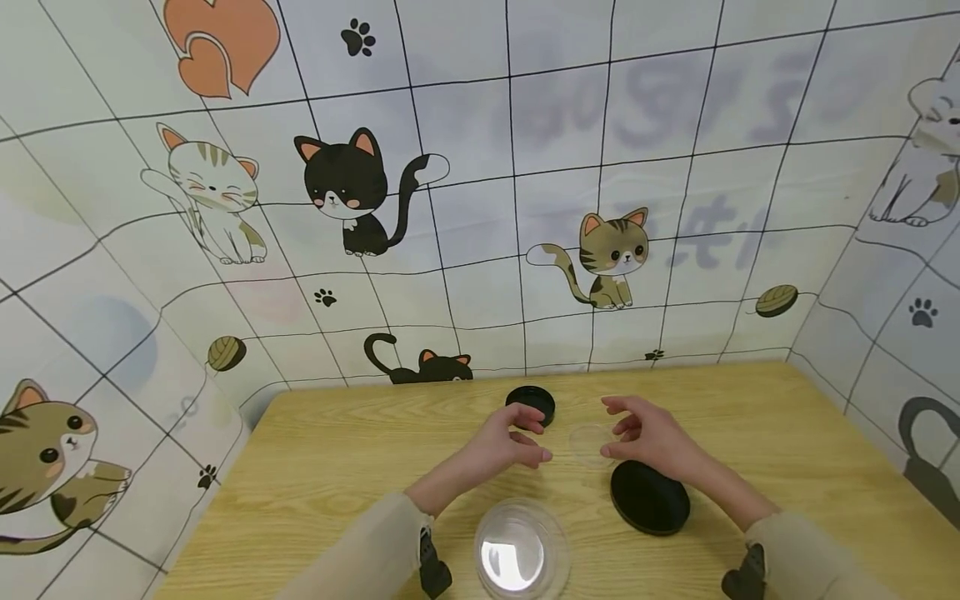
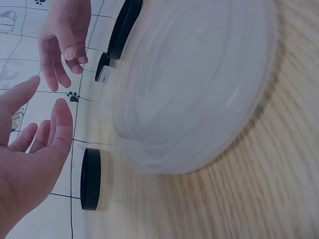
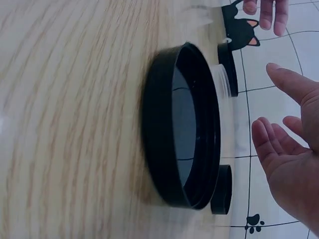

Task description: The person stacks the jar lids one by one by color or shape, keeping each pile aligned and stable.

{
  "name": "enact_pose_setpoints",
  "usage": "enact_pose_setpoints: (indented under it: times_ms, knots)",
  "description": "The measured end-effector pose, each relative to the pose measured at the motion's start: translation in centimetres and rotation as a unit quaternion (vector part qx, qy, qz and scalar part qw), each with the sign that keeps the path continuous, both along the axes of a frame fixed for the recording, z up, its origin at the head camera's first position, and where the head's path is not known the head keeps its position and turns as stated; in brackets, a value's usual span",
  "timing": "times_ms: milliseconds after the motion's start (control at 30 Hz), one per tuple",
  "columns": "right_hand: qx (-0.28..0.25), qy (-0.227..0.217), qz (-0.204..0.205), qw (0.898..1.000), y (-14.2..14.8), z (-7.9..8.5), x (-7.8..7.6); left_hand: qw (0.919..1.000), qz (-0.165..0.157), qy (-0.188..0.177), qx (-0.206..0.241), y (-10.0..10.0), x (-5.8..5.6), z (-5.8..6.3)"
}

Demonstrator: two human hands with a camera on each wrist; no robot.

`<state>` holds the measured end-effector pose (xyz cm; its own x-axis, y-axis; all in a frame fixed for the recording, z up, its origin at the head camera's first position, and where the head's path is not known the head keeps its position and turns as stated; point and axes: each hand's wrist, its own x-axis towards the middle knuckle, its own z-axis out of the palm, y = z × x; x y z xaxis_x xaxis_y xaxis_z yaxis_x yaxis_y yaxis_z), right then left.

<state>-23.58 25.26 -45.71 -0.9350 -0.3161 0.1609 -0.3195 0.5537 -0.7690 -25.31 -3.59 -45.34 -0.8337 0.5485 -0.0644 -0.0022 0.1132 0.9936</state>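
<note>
My left hand [image 1: 501,440] hovers over the table with fingers loosely bent, holding nothing. Just beyond its fingertips lies a small black lid [image 1: 525,393]. Facing it, my right hand [image 1: 654,437] is also raised and holds nothing. Between the hands sits a small clear round piece [image 1: 588,446], faint against the wood. Below my right hand rests a large black lid [image 1: 649,500], its rimmed side showing in the right wrist view. A large clear round container [image 1: 520,550] stands nearest me. Another small black lid [image 3: 222,189] appears in the right wrist view.
The wooden table [image 1: 337,483] meets a cloth backdrop [image 1: 465,208] printed with cats and grid lines at its back edge. The backdrop also rises along the left and right sides.
</note>
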Motion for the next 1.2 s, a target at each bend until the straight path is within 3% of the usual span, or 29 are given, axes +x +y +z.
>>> enact_pose_setpoints:
  times_ms: [267,500,800,1000,1200]
  knots:
    - [0.020,-0.027,-0.019,0.999,0.0,-0.8,-0.2,0.9999,-0.008,-0.004,-0.014,1.2,-1.0,-1.4]
    - [0.056,-0.040,-0.029,0.997,0.1,-1.2,-0.7,0.9959,-0.009,0.039,-0.081,2.7,-2.0,-2.5]
    - [0.068,-0.064,-0.037,0.995,-0.6,-1.8,-1.0,0.9905,0.008,0.060,-0.124,3.8,-2.1,-2.2]
    - [0.082,-0.053,-0.034,0.995,-0.4,-1.9,-0.9,0.9858,-0.005,0.070,-0.152,4.7,-2.8,-2.3]
    - [0.099,-0.046,-0.022,0.994,-0.9,-1.9,-0.8,0.9857,-0.008,0.058,-0.158,5.4,-3.0,-2.3]
